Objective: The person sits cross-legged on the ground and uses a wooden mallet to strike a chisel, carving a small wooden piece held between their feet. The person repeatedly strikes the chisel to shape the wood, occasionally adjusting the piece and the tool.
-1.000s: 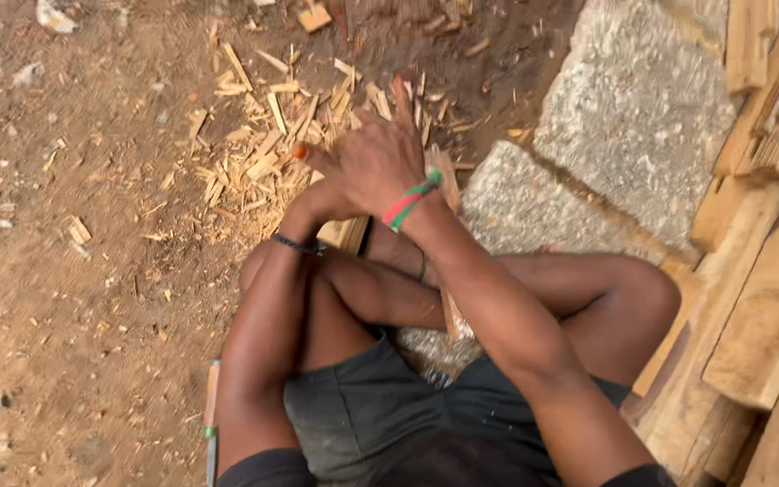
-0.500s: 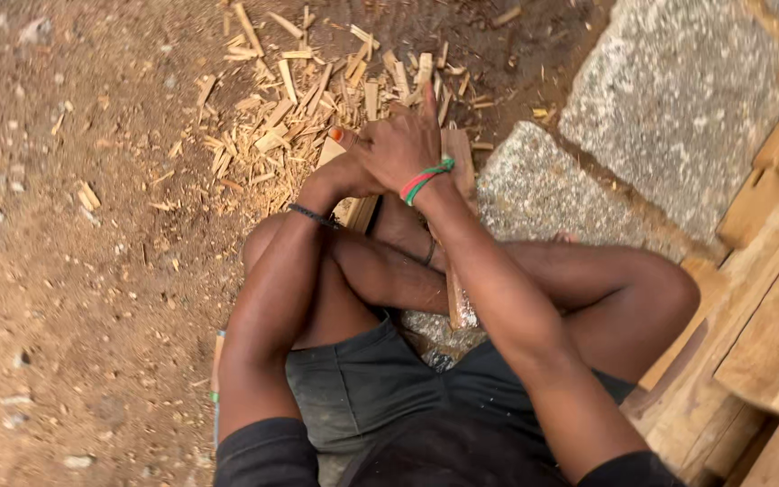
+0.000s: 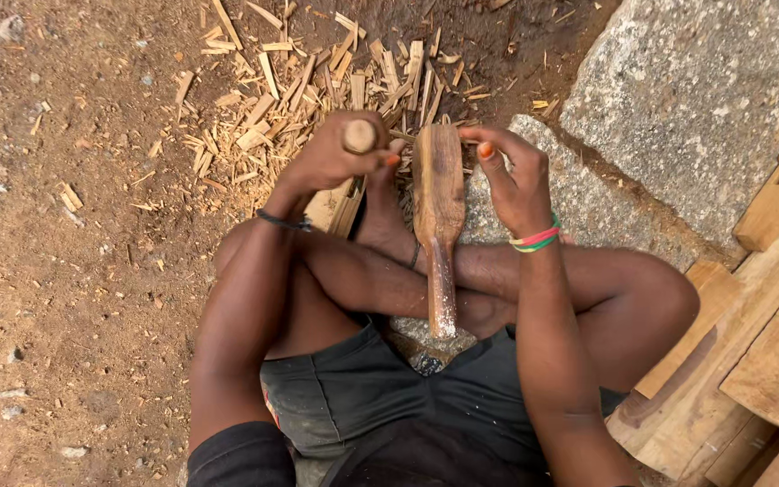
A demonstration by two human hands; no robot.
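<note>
Dirt ground (image 3: pixel 74 298), wood chips (image 3: pixel 299 81); tool (image 3: pixel 359 135) mostly hidden in left hand (image 3: pixel 331 158).

A person sits cross-legged on the dirt ground (image 3: pixel 65 298). The left hand (image 3: pixel 335 162) is closed round a tool handle (image 3: pixel 360 136), its round wooden end showing above the fist. The right hand (image 3: pixel 511 176) rests its fingers against the side of a carved wooden piece (image 3: pixel 437 203) (broad above, narrowing to a stem) lying over the shins. Wood chips (image 3: pixel 290 81) litter the ground beyond; grey stone blocks (image 3: pixel 696 99) and planks (image 3: pixel 768 343) lie to the right.
</note>
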